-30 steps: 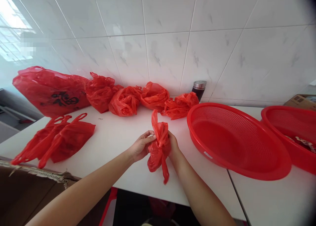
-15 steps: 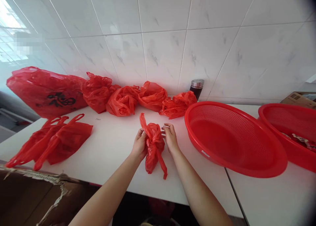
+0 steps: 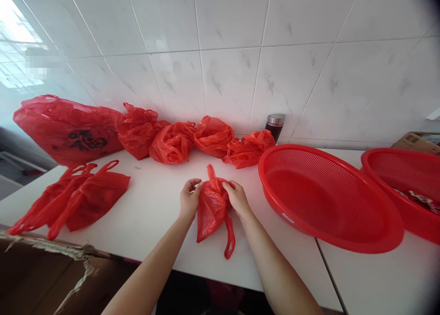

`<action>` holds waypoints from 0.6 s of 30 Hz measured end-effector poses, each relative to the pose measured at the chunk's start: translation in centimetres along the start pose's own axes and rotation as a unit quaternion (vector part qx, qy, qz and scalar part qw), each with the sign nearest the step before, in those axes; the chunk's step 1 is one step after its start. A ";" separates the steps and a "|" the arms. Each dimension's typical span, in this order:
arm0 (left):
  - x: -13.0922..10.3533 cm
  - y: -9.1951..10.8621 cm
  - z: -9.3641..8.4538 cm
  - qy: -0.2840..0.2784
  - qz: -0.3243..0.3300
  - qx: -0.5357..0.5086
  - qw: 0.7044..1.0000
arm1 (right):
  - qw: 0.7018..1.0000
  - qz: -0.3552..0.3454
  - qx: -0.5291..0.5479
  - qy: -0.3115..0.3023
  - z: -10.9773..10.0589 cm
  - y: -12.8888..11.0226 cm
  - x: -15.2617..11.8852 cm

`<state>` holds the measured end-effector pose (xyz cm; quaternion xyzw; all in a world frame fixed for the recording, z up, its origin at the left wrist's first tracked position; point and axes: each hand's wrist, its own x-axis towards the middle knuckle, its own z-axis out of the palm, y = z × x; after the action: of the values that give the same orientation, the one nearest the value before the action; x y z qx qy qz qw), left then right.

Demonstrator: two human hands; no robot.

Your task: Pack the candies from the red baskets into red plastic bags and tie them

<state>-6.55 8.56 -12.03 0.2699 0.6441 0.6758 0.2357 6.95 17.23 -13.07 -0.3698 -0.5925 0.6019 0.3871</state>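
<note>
A red plastic bag [image 3: 212, 209] lies bunched on the white table between my hands, one handle loop pointing away and another hanging toward the front edge. At its left side, my left hand [image 3: 190, 199] pinches the film between thumb and fingers. My right hand [image 3: 236, 196] grips the upper right part, with the thumb pressed on the plastic. The bag's contents cannot be made out. Behind it, several filled red bags [image 3: 173, 143] stand in a row along the wall.
Flat red bags [image 3: 89, 198] lie at the left, before a large red bag [image 3: 68, 129] with black lettering. At right are a red perforated basket [image 3: 309, 200] and a second basket [image 3: 405, 168]. A dark flask [image 3: 275, 126] stands by the wall; a torn cardboard box [image 3: 51, 273] sits front left.
My right hand, apart from the bag before, has closed on its upper right. The bag has turned and spread wider toward the front left. The view has shifted slightly.
</note>
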 end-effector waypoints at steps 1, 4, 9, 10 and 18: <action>-0.6 0.1 0.0 0.008 0.018 0.028 0.999 | 0.999 -0.005 -0.022 0.035 -0.2 0.3 0.3; -3.1 0.6 0.1 -0.026 0.067 0.089 0.993 | 0.992 -0.024 -0.083 0.089 -0.9 0.7 0.9; -6.7 -0.8 0.4 -0.200 0.128 0.338 0.911 | 0.980 -0.082 -0.178 0.036 -1.1 0.4 0.8; -6.9 -1.3 0.3 -0.207 0.138 0.396 0.884 | 0.976 -0.092 -0.196 0.026 -1.1 0.4 0.7; -6.2 -2.2 -3.0 -0.176 0.141 0.466 0.856 | 0.950 -0.127 -0.268 0.102 -2.0 0.4 0.9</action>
<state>-3.99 2.31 -14.66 0.5506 0.7863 0.2641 0.0939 8.35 18.83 -13.53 -0.4409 -0.7316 0.3261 0.4051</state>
